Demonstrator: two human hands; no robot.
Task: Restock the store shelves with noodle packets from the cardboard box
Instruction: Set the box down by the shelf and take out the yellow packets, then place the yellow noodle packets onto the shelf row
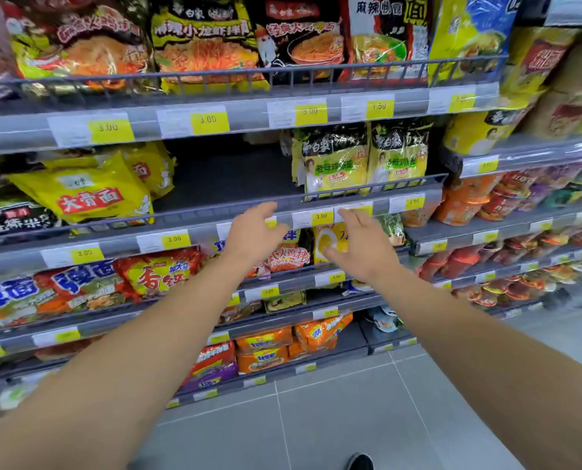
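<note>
The grey shelves run across the aisle in stacked tiers packed with noodle packets. On the second tier a bare gap sits between one big yellow packet on the left and two upright yellow-green packets on the right. Below that gap, two bare hands reach forward: the left hand and right hand, both spread and holding nothing. One black shoe shows on the floor.

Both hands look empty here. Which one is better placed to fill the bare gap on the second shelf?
Left, probably. The left hand is open directly below the gap, fingers at the shelf rail. The right hand, also open, sits under the stocked yellow packets.
</note>
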